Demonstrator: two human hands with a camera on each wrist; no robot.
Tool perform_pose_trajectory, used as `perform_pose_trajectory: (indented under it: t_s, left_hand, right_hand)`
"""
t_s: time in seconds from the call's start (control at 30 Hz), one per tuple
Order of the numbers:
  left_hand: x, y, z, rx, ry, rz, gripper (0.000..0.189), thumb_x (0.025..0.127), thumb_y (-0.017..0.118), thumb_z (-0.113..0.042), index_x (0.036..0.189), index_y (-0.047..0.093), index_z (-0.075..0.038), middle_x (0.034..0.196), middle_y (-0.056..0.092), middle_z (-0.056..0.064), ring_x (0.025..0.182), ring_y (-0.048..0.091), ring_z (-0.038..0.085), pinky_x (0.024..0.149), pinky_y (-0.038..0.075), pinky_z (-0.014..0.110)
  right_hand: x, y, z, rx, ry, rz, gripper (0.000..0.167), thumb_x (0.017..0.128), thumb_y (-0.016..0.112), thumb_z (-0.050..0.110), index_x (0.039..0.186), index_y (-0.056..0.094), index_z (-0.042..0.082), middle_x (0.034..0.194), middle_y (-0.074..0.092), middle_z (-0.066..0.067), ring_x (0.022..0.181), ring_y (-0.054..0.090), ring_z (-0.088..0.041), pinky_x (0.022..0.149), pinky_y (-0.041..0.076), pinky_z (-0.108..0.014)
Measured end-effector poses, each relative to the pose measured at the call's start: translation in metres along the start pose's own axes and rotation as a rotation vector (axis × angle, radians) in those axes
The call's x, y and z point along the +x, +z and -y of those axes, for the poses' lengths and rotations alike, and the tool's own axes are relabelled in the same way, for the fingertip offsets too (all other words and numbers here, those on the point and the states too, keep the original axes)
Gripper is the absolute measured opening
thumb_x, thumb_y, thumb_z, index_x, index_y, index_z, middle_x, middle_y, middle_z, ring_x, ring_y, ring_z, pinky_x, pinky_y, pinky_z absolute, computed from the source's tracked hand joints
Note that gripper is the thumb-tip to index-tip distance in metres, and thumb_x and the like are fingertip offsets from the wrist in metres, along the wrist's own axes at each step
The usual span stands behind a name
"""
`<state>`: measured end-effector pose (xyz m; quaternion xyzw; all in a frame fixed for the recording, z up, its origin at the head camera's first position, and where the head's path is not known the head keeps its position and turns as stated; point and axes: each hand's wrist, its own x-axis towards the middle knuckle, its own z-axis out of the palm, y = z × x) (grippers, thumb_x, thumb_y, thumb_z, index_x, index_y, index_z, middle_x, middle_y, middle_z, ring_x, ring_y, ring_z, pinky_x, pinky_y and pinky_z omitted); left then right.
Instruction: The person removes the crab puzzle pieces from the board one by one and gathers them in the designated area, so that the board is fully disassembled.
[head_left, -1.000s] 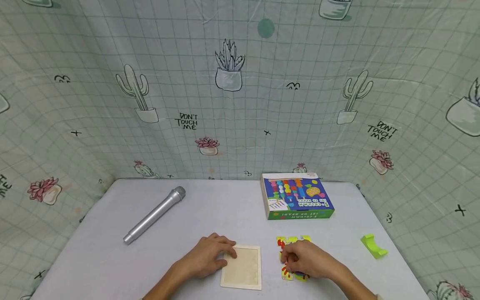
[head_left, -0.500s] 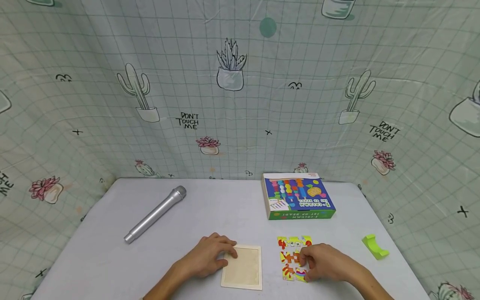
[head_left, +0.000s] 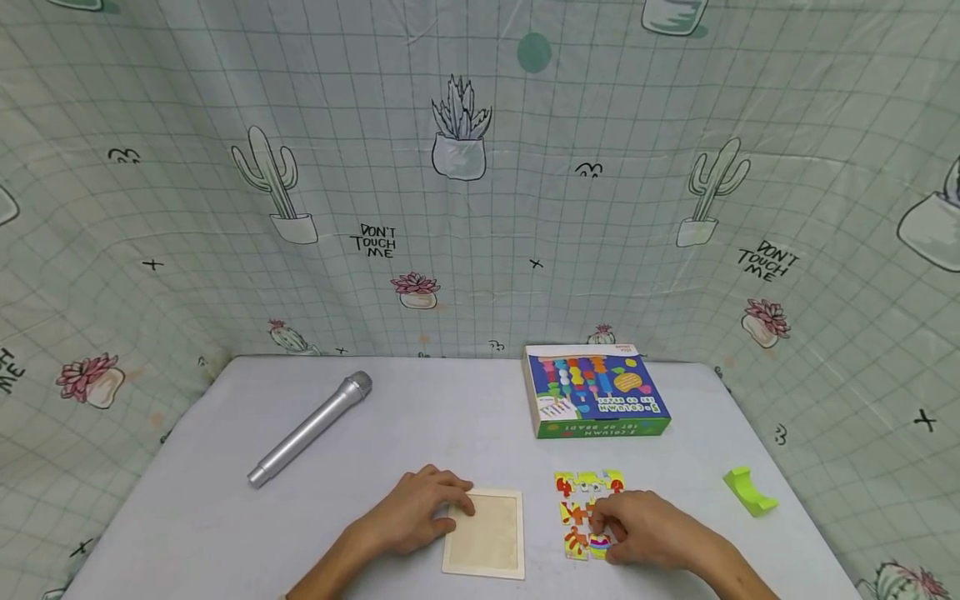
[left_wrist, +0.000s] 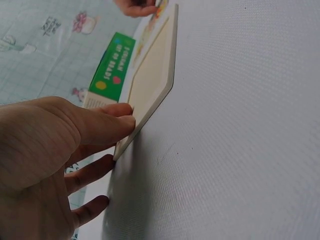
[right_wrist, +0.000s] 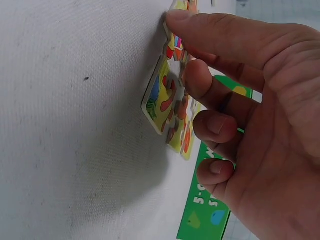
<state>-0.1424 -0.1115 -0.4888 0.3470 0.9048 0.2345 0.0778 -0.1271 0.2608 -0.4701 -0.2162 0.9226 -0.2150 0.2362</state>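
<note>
On the white table a square pale wooden puzzle tray lies flat, bare inside. My left hand holds its left side; in the left wrist view the thumb lies on the tray's edge, with the index finger beyond. To the right, several jigsaw pieces in yellow, red and orange are laid in a block with small gaps. My right hand has thumb and index finger at the lower right puzzle piece, which bears a rainbow-like band. Its other fingers are curled in the right wrist view and partly hide the neighbouring pieces.
A blue and green bead-set box stands behind the pieces. On the left lies a silver microphone. A curved lime-green block sits near the right table edge. A cactus-print cloth hangs behind the table.
My right hand moves from over the middle of the puzzle pieces to their right side, uncovering several, then shifts slightly left. The left hand stays on the tray.
</note>
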Motion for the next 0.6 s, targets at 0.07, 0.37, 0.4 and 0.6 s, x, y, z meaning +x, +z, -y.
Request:
perform_pose_trajectory:
  t_s: [0.07, 0.37, 0.4, 0.6]
  left_hand:
    - [0.000, 0.000, 0.000, 0.001, 0.003, -0.003, 0.025, 0.088, 0.076, -0.017, 0.108, 0.074, -0.031, 0.135, 0.063, -0.007, 0.116, 0.055, 0.018, 0.085, 0.043, 0.043]
    - [0.001, 0.000, -0.002, -0.013, 0.005, -0.001, 0.024, 0.088, 0.075, -0.017, 0.108, 0.074, -0.031, 0.136, 0.063, -0.007, 0.116, 0.055, 0.018, 0.086, 0.043, 0.044]
    - [0.000, 0.000, -0.002, -0.012, 0.006, -0.001, 0.024, 0.088, 0.075, -0.017, 0.108, 0.074, -0.031, 0.135, 0.063, -0.007, 0.116, 0.055, 0.018, 0.086, 0.044, 0.045]
    - [0.000, 0.001, 0.002, -0.022, -0.013, -0.067, 0.018, 0.095, 0.069, -0.022, 0.111, 0.074, -0.027, 0.135, 0.062, -0.005, 0.121, 0.055, 0.020, 0.092, 0.042, 0.051]
  right_hand:
    - [-0.001, 0.000, -0.001, 0.004, 0.003, -0.003, 0.025, 0.078, 0.085, 0.021, 0.087, 0.063, 0.029, 0.069, 0.053, 0.011, 0.065, 0.048, -0.004, 0.061, 0.036, -0.028]
    - [-0.003, -0.003, -0.004, 0.046, -0.040, -0.014, 0.019, 0.083, 0.082, 0.025, 0.090, 0.065, 0.029, 0.071, 0.054, 0.012, 0.067, 0.049, -0.003, 0.063, 0.037, -0.027]
    - [-0.003, -0.004, -0.004, 0.061, -0.042, -0.025, 0.016, 0.085, 0.080, 0.027, 0.091, 0.066, 0.028, 0.072, 0.055, 0.012, 0.068, 0.050, -0.003, 0.063, 0.038, -0.027]
    - [0.008, -0.010, -0.008, 0.005, 0.021, -0.354, 0.015, 0.094, 0.070, 0.039, 0.103, 0.071, 0.028, 0.091, 0.062, 0.015, 0.091, 0.057, -0.011, 0.084, 0.048, -0.037]
